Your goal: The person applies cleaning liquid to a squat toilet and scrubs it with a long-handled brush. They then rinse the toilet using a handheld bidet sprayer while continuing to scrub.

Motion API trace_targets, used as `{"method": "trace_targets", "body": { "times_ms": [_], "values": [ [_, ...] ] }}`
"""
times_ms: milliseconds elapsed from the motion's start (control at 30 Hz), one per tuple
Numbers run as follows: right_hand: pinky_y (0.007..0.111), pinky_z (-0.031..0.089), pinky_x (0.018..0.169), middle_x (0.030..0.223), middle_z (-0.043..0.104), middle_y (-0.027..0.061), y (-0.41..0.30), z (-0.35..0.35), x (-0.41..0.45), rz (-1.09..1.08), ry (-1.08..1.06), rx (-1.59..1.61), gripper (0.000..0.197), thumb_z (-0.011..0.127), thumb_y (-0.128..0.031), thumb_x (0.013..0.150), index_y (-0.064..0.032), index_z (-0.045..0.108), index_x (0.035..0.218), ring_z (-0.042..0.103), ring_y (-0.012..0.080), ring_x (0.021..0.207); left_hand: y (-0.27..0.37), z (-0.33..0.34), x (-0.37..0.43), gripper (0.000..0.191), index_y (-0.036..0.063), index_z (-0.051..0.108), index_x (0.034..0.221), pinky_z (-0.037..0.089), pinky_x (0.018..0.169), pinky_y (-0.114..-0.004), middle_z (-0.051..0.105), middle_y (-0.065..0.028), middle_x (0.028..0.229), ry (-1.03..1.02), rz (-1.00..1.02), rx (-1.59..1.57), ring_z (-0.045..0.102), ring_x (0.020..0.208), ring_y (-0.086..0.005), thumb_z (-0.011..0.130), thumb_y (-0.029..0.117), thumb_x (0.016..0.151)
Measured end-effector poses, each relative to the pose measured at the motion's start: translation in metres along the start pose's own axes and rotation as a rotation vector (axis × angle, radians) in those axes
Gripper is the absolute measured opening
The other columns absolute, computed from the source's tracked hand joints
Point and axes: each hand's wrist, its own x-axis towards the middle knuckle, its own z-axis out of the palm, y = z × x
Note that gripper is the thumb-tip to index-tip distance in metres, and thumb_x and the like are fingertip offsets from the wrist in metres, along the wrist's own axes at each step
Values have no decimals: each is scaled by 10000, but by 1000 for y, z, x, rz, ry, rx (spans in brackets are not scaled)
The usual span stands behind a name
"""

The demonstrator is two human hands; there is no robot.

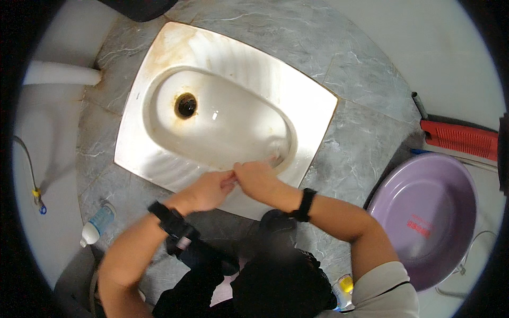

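Note:
A white ceramic squat toilet (314,103) is set in the floor before me, with brownish stains near its far left corner and around the drain hole (186,105). Over its near rim my left hand (208,190) and my right hand (256,179) meet, fingers touching at the thumbs. The fingers are partly hidden and blurred, so whether anything small is between them cannot be made out. A dark strap with a small device (175,228) circles my left wrist. Around the right wrist is a black band (306,204).
Left, a white bottle with a blue label (98,223) stands near the wall, below a white pipe (59,73). A purple plastic basin (441,194) leans at right beside a red toothed plastic piece (461,137). Close to my right side is a yellow-capped bottle (345,287). Grey marbled tiles (358,151) surround the toilet.

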Motion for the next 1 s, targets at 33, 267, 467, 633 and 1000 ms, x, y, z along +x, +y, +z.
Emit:
{"method": "trace_targets", "body": {
  "times_ms": [33,267,467,633,1000],
  "values": [
    [430,475,641,719,590,141,7,-3,-1,18,-5,-7,140,571,-108,755,-14,550,857,613,312,734,5,10,5,350,50,460,1236,444,809,-365,630,-183,966,-12,14,-10,584,877,-260,460,172,908],
    [447,472,649,747,619,165,-10,8,16,-98,84,150,127,585,-116,739,-18,545,809,613,352,737,25,-33,-6,356,56,430,1274,454,595,-295,581,-31,749,-129,-635,-530,522,616,-153,407,188,945],
    [490,461,686,737,615,124,8,-4,2,27,80,60,143,565,-137,765,-35,532,859,618,318,727,-26,3,13,354,110,461,1273,409,438,-272,498,0,649,76,247,308,466,492,-114,407,186,932],
    [401,485,656,733,607,98,38,-32,21,-133,2,-314,94,566,-108,760,-49,538,827,620,262,750,9,24,29,359,135,415,1292,276,326,-212,377,33,632,166,-84,-348,327,389,-54,385,216,944],
    [376,497,653,689,607,116,44,-8,-4,-270,33,-252,110,600,-137,688,-50,578,752,608,269,709,31,53,8,441,121,334,1358,387,431,-245,575,-48,816,159,-458,-744,490,507,-132,404,225,935]
  ]
}}
